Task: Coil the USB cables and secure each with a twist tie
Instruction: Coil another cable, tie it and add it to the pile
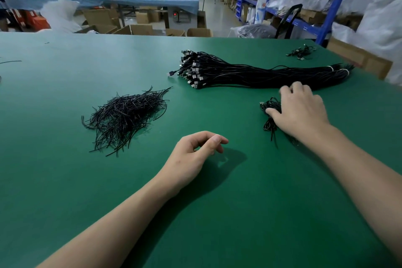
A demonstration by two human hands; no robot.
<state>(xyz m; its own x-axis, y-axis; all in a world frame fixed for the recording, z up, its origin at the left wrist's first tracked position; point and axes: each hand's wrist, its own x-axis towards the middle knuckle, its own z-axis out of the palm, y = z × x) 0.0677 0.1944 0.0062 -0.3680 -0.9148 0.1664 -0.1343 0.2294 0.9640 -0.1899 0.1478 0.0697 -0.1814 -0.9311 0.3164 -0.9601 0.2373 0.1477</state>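
- Fingers (204,136) of the left hand (191,156) curl loosely around nothing, near centre; the right hand (302,113) lies spread over a coiled cable (269,102), its thumb touching the coil.
- Green table (65,180) carries everything.
- Long bundle of straight USB cables (250,74) lies far and right of centre, with the plugs pointing left and white bands at its right end.
- Pile of black twist ties (128,115) sits left of both hands.
- Coiled cable lies just near the bundle.
- Small cluster of cables (301,52) rests at the far right edge.
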